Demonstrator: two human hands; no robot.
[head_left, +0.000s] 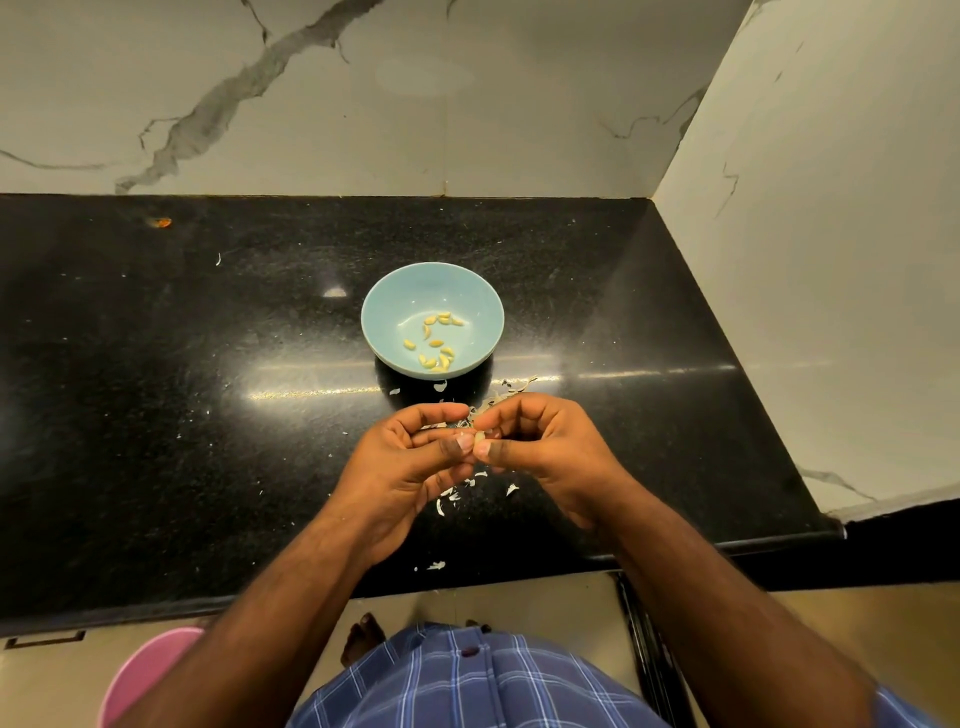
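A light blue bowl (483, 296) stands on the black stone counter (182, 389) and holds several peeled yellowish garlic cloves (435, 344). Just in front of the bowl, above the counter, my left hand (410, 462) and my right hand (545, 447) meet fingertip to fingertip. Both pinch one small pale garlic clove (480, 437) between thumbs and fingers; most of it is hidden by the fingertips. White papery skin flakes (457, 493) lie on the counter under and around my hands.
A marble wall rises behind the counter and another (831, 260) closes it on the right. The counter's front edge runs below my wrists. A pink round container (140, 675) sits on the floor at lower left.
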